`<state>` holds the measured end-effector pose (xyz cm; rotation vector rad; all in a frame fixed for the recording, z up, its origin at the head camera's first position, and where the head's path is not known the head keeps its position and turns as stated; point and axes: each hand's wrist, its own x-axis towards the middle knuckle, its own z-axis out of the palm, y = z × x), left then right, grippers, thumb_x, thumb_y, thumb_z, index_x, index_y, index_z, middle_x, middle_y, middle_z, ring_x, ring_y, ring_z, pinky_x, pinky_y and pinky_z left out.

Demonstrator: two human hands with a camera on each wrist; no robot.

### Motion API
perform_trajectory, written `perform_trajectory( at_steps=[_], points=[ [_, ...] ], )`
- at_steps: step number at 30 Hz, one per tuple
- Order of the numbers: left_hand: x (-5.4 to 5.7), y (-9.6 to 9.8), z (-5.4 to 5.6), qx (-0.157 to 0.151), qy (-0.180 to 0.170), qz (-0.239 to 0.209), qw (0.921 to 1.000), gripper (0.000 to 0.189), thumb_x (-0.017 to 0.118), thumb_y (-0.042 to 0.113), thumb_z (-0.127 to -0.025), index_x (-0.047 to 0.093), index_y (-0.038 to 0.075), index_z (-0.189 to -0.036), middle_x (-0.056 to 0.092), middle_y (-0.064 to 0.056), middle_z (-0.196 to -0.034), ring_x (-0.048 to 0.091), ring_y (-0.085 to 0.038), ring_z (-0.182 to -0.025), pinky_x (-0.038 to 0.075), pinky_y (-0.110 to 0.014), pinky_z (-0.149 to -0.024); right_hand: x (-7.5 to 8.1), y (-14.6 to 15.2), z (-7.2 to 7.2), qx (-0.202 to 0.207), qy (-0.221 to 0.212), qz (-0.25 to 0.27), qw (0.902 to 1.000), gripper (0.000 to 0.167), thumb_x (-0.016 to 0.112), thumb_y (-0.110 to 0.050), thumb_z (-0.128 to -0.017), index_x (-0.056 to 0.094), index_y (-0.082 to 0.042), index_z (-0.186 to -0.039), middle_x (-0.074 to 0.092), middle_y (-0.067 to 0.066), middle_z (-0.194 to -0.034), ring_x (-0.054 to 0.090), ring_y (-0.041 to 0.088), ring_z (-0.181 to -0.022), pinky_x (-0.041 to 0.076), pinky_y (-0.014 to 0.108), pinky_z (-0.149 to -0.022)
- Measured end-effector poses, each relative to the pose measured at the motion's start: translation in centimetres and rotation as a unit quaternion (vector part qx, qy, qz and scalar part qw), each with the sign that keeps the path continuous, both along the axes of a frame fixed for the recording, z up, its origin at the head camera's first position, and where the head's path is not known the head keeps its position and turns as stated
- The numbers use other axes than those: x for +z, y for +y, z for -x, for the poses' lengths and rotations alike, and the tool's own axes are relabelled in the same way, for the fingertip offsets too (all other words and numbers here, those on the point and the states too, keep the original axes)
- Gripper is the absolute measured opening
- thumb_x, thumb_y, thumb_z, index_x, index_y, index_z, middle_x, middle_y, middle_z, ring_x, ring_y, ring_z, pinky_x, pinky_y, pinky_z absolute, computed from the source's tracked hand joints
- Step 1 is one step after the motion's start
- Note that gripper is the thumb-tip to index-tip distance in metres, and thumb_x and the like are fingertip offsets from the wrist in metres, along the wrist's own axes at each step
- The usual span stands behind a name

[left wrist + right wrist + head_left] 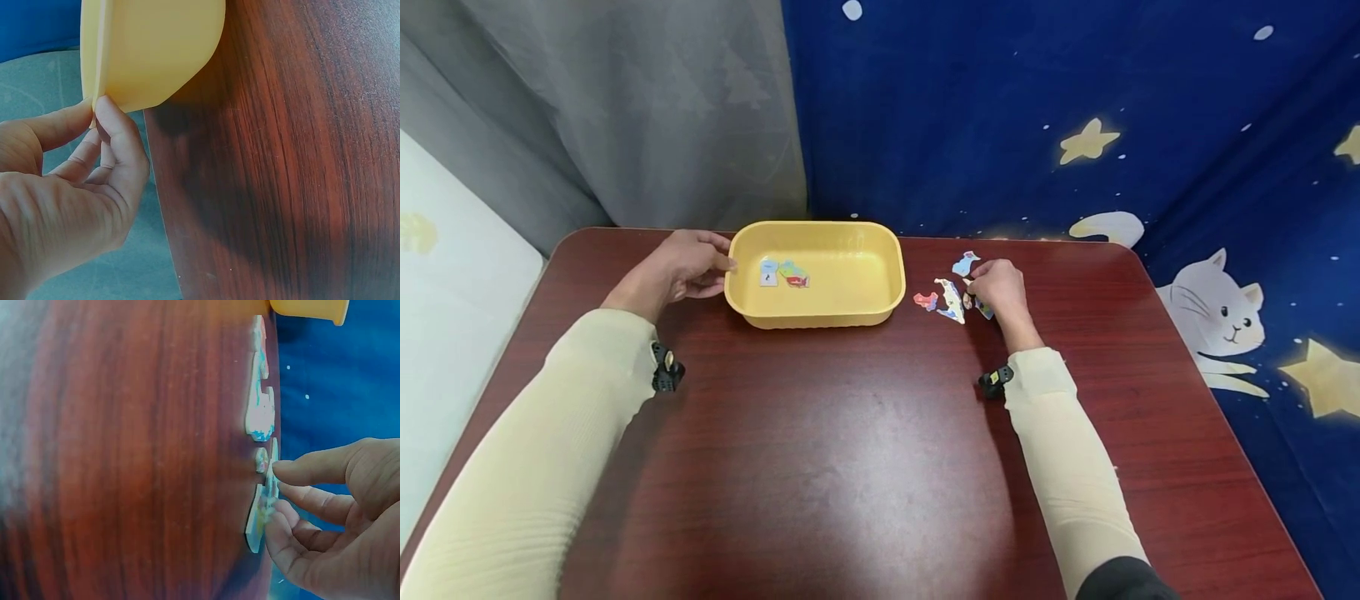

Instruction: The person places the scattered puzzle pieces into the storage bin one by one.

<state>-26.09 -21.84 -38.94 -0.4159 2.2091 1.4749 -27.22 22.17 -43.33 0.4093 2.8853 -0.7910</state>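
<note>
While the left hand [691,265] pinches the bin [850,279], the right hand [1000,290] pinches a piece [271,482]. Probably light, stiff stuff, so grab the edges.

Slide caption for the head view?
Left hand grips a yellow bin; right hand touches small colorful cutouts on a table.

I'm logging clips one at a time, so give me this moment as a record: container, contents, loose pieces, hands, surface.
container: yellow tub
contents: pale squarish piece, green-and-red shape beside it; exact count unclear
loose pieces: right of the tub; pale blue piece, reddish piece, mostly white piece, others partly hidden
left hand: pinches the tub's rim
right hand: fingers at the loose pieces; grip unclear
surface: red-brown table
</note>
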Motion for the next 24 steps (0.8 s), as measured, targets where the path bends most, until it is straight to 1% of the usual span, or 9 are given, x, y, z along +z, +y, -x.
perform_trajectory(
  at_steps=[6,10,13,15,16,19,21,22,24],
  points=[
    [0.1,0.1,0.2,0.005,0.000,0.001,1.0000,0.042,0.060,0.013,-0.096,0.044,0.007,-0.135,0.056,-0.004,-0.090,0.059,-0.013,-0.064,0.058,-0.029,-0.067,-0.1,0.1,0.2,-0.004,0.006,-0.006,1.0000,0.025,0.067,-0.011,-0.081,0.073,-0.005,-0.104,0.069,0.014,-0.111,0.058,0.034,-0.108,0.048,0.041,-0.092],
    [0.1,0.0,0.2,0.005,0.001,0.003,1.0000,0.043,0.060,0.013,-0.096,0.044,0.006,-0.135,0.056,-0.004,-0.090,0.059,-0.013,-0.065,0.058,-0.029,-0.068,0.0,0.5,0.4,0.005,-0.005,-0.008,0.9999,0.023,0.069,-0.014,-0.082,0.073,-0.005,-0.102,0.070,0.013,-0.109,0.059,0.033,-0.104,0.049,0.041,-0.089],
    [0.2,0.0,0.1,0.004,0.002,0.004,1.0000,0.043,0.060,0.012,-0.096,0.043,0.006,-0.135,0.056,-0.004,-0.090,0.059,-0.014,-0.065,0.058,-0.030,-0.068,0.2,0.8,0.6,0.016,-0.021,-0.009,0.9996,0.022,0.070,-0.015,-0.082,0.073,-0.004,-0.101,0.070,0.013,-0.108,0.059,0.030,-0.100,0.049,0.039,-0.087],
    [0.2,0.0,0.0,0.003,0.001,0.005,1.0000,0.044,0.060,0.013,-0.096,0.043,0.006,-0.136,0.056,-0.004,-0.090,0.059,-0.014,-0.065,0.058,-0.030,-0.069,0.4,1.1,0.8,0.015,-0.032,0.009,0.9993,0.022,0.071,-0.014,-0.082,0.073,-0.003,-0.101,0.070,0.013,-0.106,0.060,0.026,-0.093,0.050,0.035,-0.081],
    [0.2,0.0,0.0,0.002,0.002,0.005,1.0000,0.044,0.060,0.013,-0.096,0.043,0.006,-0.136,0.056,-0.004,-0.090,0.059,-0.014,-0.065,0.058,-0.031,-0.069,0.5,1.3,0.9,0.011,-0.038,0.023,0.9990,0.023,0.072,-0.012,-0.081,0.074,-0.002,-0.102,0.071,0.013,-0.104,0.060,0.023,-0.087,0.050,0.033,-0.075],
    [0.1,0.1,-0.1,0.001,0.002,0.007,1.0000,0.043,0.060,0.013,-0.096,0.043,0.005,-0.135,0.056,-0.004,-0.091,0.059,-0.015,-0.066,0.058,-0.031,-0.070,0.7,1.7,1.2,-0.010,-0.055,0.087,0.9946,0.025,0.072,-0.006,-0.081,0.072,0.001,-0.105,0.069,0.012,-0.097,0.057,0.015,-0.071,0.049,0.025,-0.062],
    [0.1,0.1,-0.1,0.000,0.003,0.008,1.0000,0.043,0.060,0.012,-0.096,0.044,0.005,-0.135,0.056,-0.005,-0.091,0.059,-0.015,-0.067,0.058,-0.031,-0.070,0.8,2.0,1.4,-0.021,-0.066,0.130,0.9891,0.027,0.070,-0.002,-0.082,0.070,0.004,-0.108,0.066,0.012,-0.097,0.056,0.011,-0.065,0.050,0.022,-0.057],
    [0.2,0.1,-0.1,0.000,0.003,0.009,1.0000,0.043,0.060,0.012,-0.096,0.044,0.005,-0.135,0.056,-0.005,-0.091,0.059,-0.015,-0.067,0.058,-0.031,-0.070,0.9,2.1,1.5,-0.025,-0.071,0.148,0.9860,0.028,0.069,-0.001,-0.082,0.069,0.004,-0.110,0.065,0.011,-0.099,0.056,0.010,-0.065,0.051,0.021,-0.057],
    [0.2,0.1,-0.1,-0.001,0.003,0.008,1.0000,0.042,0.059,0.012,-0.096,0.044,0.005,-0.135,0.056,-0.005,-0.090,0.059,-0.015,-0.066,0.058,-0.031,-0.070,1.0,2.4,1.6,-0.034,-0.080,0.177,0.9805,0.030,0.067,0.001,-0.085,0.067,0.003,-0.114,0.063,0.011,-0.106,0.058,0.009,-0.066,0.053,0.021,-0.059]
  ],
)
